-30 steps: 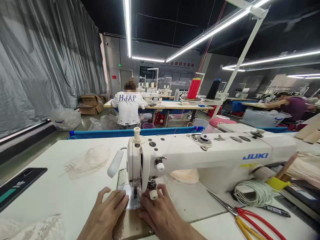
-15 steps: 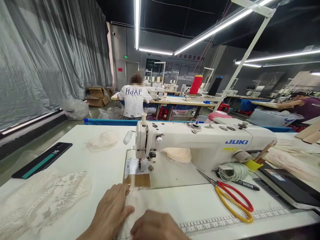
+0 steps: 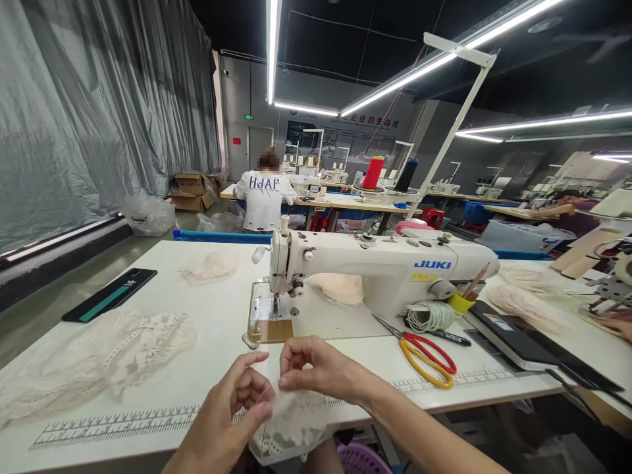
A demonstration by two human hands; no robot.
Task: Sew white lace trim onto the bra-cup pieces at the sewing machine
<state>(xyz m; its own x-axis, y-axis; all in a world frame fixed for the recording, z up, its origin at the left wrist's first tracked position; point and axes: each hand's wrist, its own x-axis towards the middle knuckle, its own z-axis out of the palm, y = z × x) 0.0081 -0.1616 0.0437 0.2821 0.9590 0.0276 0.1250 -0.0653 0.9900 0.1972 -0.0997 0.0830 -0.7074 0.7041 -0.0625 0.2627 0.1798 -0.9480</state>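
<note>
Lace fabric (image 3: 296, 424), off-white: at front edge of white table (image 3: 217, 342), before JUKI sewing machine (image 3: 360, 253). Right hand (image 3: 318, 368): fingertips pinched on fabric. Left hand (image 3: 237, 405): fingers half-curled alongside; hold unclear.

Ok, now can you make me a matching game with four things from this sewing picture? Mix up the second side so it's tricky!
Things
1. Left hand and right hand
2. Scissors
3. Cord
4. Cup

Clues
A. Pale green and wound in loops
B. Yellow, with sticks poking out
C. Close together at a lace cloth, by the front edge of the table
D. One red handle and one yellow handle

Right pairs: 1-C, 2-D, 3-A, 4-B
</note>
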